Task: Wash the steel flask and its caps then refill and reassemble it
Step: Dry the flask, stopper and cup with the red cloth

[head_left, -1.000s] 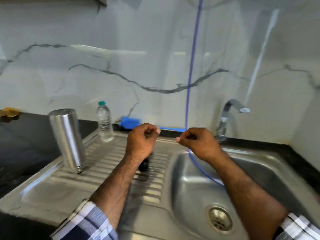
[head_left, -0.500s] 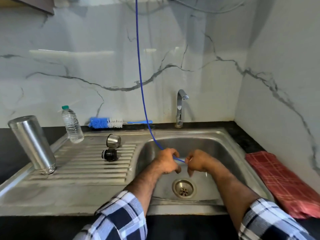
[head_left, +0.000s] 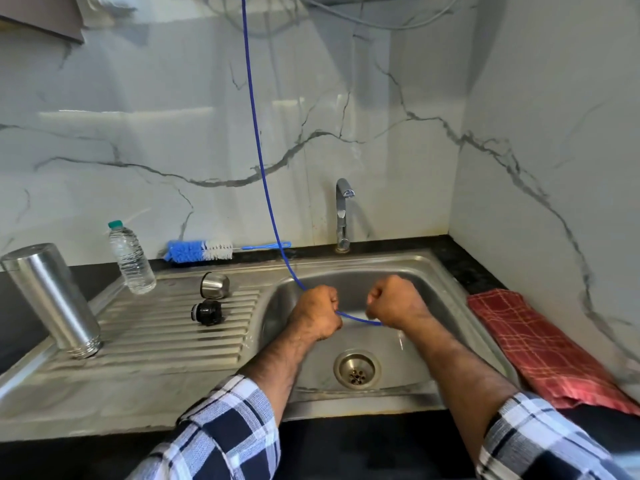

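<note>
Now both fists, left hand (head_left: 317,311) and right hand (head_left: 394,301), grip the blue tube (head_left: 263,174) over the sink (head_left: 446,289). Upside down, the flask (head_left: 52,299) stands far left, nearer the left hand.

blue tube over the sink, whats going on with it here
A person holds the thin blue tube over the sink basin, left hand and right hand both gripping its lower end. It hangs from above. The steel flask stands upside down on the drainboard, with the steel cap and black cap lying nearby, untouched. No water runs from the tap.
</note>
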Available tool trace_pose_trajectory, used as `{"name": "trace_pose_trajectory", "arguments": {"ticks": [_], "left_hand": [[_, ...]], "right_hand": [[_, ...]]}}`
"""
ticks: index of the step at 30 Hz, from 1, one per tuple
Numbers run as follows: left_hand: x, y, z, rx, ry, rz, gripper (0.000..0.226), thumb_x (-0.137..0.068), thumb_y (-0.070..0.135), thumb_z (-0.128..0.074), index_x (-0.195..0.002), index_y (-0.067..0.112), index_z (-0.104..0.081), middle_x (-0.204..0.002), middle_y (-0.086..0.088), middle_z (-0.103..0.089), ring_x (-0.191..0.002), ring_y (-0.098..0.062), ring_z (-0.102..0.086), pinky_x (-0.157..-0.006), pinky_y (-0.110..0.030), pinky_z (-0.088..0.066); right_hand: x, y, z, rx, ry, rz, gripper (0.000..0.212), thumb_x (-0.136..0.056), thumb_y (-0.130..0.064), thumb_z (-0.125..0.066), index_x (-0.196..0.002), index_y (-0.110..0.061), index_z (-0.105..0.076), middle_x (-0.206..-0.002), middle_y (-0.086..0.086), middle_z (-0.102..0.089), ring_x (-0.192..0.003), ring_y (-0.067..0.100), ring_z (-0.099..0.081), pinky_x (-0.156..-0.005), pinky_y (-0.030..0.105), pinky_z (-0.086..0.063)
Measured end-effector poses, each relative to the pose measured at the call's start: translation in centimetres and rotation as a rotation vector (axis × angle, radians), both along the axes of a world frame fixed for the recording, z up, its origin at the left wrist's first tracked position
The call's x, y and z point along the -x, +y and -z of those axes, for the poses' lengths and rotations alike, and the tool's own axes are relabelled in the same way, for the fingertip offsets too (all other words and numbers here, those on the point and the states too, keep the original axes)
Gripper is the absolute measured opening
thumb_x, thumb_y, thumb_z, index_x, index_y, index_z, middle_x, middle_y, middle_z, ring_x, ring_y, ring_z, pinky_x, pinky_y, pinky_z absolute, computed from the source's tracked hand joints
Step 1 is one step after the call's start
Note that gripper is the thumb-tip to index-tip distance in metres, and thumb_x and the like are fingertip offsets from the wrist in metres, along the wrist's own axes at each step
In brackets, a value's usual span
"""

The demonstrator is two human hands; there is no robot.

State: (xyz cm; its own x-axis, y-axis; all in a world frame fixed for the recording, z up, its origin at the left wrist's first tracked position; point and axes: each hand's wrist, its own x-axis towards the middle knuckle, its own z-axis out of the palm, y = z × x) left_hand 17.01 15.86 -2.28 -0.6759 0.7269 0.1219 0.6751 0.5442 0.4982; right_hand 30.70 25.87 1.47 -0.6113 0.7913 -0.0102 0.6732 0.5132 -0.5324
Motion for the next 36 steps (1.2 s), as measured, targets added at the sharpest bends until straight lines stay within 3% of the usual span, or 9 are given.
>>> {"name": "trace_pose_trajectory", "arguments": {"ticks": [2,5,7,11,20,24,28,32,36], "left_hand": [[-0.6,0.4,-0.2,-0.043,0.006,0.029,0.029,-0.074,-0.004,-0.072,-0.073,0.025,-0.067,-0.082,0.006,-0.072,-0.083,-0.021,-0.069,-0.083,-0.043,-0.064],[-2.4,1.7,-0.4,0.081,-0.068,0.176,0.085,-0.080,0.001,-0.082,-0.153,0.035,-0.054,-0.164,0.000,-0.045,-0.147,-0.025,-0.048,-0.118,-0.036,-0.046],[-3.4,3.6,-0.4,0.005,-0.053,0.203,0.072,-0.083,0.009,-0.082,-0.149,0.027,-0.058,-0.155,-0.003,-0.055,-0.139,-0.021,-0.056,-0.114,-0.028,-0.046],[-7.7,8.1,-1.3,-0.070,-0.069,0.221,0.012,-0.084,0.024,-0.083,-0.088,0.029,-0.073,-0.103,0.003,-0.077,-0.101,-0.020,-0.072,-0.090,-0.028,-0.057],[-16.7,16.3,-0.2,-0.064,-0.212,0.232,0.014,-0.085,0.016,-0.066,-0.073,0.022,-0.069,-0.087,0.002,-0.077,-0.084,-0.022,-0.073,-0.071,-0.029,-0.058],[-17.0,16.6,0.6,-0.099,-0.198,0.176,0.011,-0.086,0.022,-0.065,-0.076,0.021,-0.070,-0.087,0.001,-0.076,-0.082,-0.023,-0.073,-0.069,-0.029,-0.056],[-17.1,15.7,1.0,-0.166,-0.197,0.165,0.011,-0.086,0.017,-0.064,-0.081,0.024,-0.071,-0.087,0.005,-0.075,-0.082,-0.020,-0.072,-0.071,-0.030,-0.060],[-18.5,15.0,0.3,-0.422,-0.348,0.262,0.017,-0.091,0.012,-0.065,-0.090,0.029,-0.068,-0.090,0.007,-0.074,-0.084,-0.020,-0.074,-0.079,-0.046,-0.065],[-21.4,12.9,-3.3,-0.723,-0.483,0.430,0.021,-0.108,0.037,-0.053,-0.113,0.023,-0.068,-0.104,0.004,-0.075,-0.093,-0.008,-0.070,-0.086,-0.028,-0.057]], "right_hand": [[-1.0,0.2,-0.2,-0.075,0.029,0.007,0.008,-0.088,-0.014,-0.078,-0.088,-0.021,-0.074,-0.088,-0.001,-0.072,-0.089,0.016,-0.070,-0.090,0.033,-0.061],[-3.2,0.4,-0.4,-0.028,-0.038,-0.063,0.028,-0.082,-0.021,-0.088,-0.106,-0.022,-0.075,-0.100,-0.001,-0.070,-0.096,0.016,-0.065,-0.091,0.031,-0.055],[-5.7,1.8,-1.0,-0.078,0.059,0.030,0.026,-0.083,-0.031,-0.087,-0.105,-0.022,-0.076,-0.103,0.002,-0.074,-0.099,0.021,-0.069,-0.088,0.029,-0.054],[-12.0,4.8,-1.4,-0.312,0.074,0.152,0.023,-0.090,-0.033,-0.071,-0.101,-0.014,-0.076,-0.108,0.013,-0.076,-0.105,0.035,-0.071,-0.087,0.035,-0.055],[-19.9,8.1,3.8,-0.283,0.005,0.113,0.070,-0.096,-0.059,-0.062,-0.151,-0.017,-0.054,-0.154,0.012,-0.056,-0.139,0.032,-0.055,-0.113,0.036,-0.044],[-18.9,9.7,6.1,-0.396,-0.104,0.069,0.073,-0.091,-0.051,-0.022,-0.138,-0.015,-0.065,-0.143,0.016,-0.063,-0.132,0.035,-0.059,-0.113,0.037,-0.045],[-19.2,8.9,4.6,-0.245,0.185,0.216,0.041,-0.101,-0.033,-0.040,-0.110,-0.011,-0.074,-0.112,0.015,-0.076,-0.102,0.035,-0.072,-0.086,0.033,-0.053],[-18.8,7.9,2.1,0.227,0.915,0.370,0.029,-0.109,-0.019,-0.050,-0.110,-0.010,-0.077,-0.099,0.006,-0.080,-0.099,0.029,-0.075,-0.084,0.029,-0.053],[-15.9,4.5,-2.0,0.545,1.360,0.281,0.039,-0.110,-0.034,-0.050,-0.104,-0.011,-0.082,-0.100,0.003,-0.082,-0.100,0.017,-0.078,-0.101,0.040,-0.057]]}}
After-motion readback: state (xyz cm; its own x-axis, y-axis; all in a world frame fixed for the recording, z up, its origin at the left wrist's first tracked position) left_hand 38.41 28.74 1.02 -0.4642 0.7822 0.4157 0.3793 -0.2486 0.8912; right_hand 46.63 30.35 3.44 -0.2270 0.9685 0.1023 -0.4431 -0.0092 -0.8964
